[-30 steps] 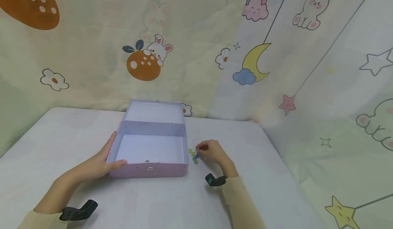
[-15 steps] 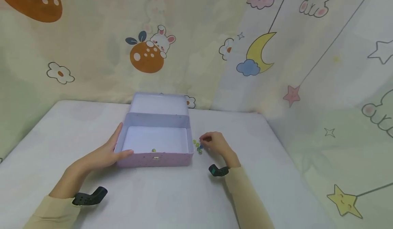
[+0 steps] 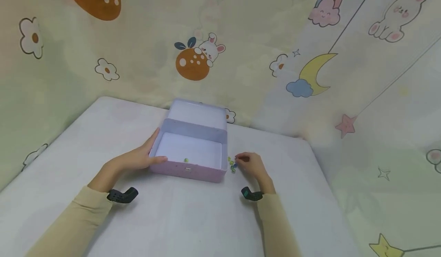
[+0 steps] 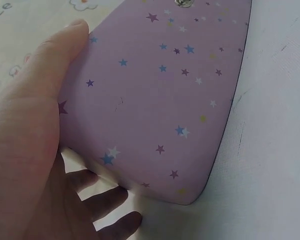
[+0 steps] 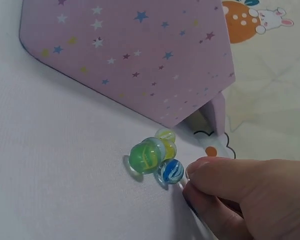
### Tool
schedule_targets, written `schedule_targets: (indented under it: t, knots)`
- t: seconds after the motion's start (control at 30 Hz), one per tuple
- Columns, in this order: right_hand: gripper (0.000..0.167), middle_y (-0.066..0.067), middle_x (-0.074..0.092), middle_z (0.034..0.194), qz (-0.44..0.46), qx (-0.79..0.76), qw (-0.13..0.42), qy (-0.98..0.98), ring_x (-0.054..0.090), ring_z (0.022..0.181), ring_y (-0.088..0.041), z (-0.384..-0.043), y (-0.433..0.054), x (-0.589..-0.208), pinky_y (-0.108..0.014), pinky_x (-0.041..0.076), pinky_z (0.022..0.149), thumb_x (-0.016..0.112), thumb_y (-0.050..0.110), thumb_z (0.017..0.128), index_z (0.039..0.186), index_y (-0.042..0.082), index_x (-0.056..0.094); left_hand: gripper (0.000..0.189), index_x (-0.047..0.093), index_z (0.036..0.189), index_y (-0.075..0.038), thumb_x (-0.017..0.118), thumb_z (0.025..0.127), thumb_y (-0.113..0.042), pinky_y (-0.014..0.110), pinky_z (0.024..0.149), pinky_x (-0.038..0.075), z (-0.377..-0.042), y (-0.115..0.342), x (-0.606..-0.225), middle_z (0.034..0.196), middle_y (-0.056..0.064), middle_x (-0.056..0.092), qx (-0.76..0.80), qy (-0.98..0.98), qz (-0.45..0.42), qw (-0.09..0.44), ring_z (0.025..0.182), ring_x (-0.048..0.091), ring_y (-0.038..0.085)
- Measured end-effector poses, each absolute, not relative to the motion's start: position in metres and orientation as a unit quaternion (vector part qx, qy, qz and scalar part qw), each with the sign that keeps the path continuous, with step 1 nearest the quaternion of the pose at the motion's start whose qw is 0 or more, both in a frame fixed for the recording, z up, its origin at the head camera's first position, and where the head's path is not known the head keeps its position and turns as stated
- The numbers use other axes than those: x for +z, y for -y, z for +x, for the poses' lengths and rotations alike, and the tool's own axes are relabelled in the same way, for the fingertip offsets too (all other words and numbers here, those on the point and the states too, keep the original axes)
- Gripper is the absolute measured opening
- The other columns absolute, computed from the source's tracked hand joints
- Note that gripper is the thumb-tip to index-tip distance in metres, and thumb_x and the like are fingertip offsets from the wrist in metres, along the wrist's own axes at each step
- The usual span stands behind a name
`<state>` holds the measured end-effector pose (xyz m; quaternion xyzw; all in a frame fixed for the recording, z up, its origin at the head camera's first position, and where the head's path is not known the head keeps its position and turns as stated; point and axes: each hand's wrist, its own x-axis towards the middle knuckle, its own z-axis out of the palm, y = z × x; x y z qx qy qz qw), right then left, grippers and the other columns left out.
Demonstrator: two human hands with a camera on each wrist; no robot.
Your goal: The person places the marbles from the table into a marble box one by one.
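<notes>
A lilac tin box [image 3: 188,172] with star prints stands with its lid [image 3: 198,113] tipped back. My left hand [image 3: 139,157] rests around its front left corner, the thumb along the front rim and fairly straight fingers against the left side. Inside the box, near the front wall, lies one green marble [image 3: 186,160]. My right hand [image 3: 253,167] is on the table right of the box, thumb and fingertips pinched together; a clear glassy sliver shows between them, mostly hidden. Beside the fingertips lie a blue-striped marble [image 5: 171,171], a green marble [image 5: 144,158] and yellowish marbles [image 5: 165,135].
A white cloth-covered table [image 3: 186,218] carries the box and the marbles. Behind it hangs a printed curtain [image 3: 144,73] with rabbits and flowers. A black wrist camera [image 3: 123,195] is strapped to the left wrist, and another wrist camera [image 3: 251,194] to the right one.
The head view has turned, so the whole scene has shifted right. The marble in the box shows more fully above the front rim. Both hands keep much the same places beside the box.
</notes>
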<state>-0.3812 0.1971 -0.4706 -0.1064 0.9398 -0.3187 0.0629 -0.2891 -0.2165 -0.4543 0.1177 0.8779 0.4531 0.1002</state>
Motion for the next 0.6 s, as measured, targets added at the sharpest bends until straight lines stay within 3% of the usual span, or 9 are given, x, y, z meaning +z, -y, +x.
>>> schedule_targets:
  t: [0.6]
  knots:
    - [0.017, 0.002, 0.071, 0.104, -0.093, -0.353, 0.066, -0.929, 0.063, 0.104, -0.018, -0.389, -0.203, -0.482, -0.041, 0.046, 0.097, 0.070, 0.023, 0.085, 0.102, 0.022, 0.073, 0.112, -0.025, 0.148, -0.027, 0.068, 0.085, -0.038, 0.066, 0.111, 0.006, -0.294, 0.216, -0.455, 0.159, 0.010, -0.018, 0.462, -0.873, 0.117, 0.100, 0.146, -0.007, 0.038]
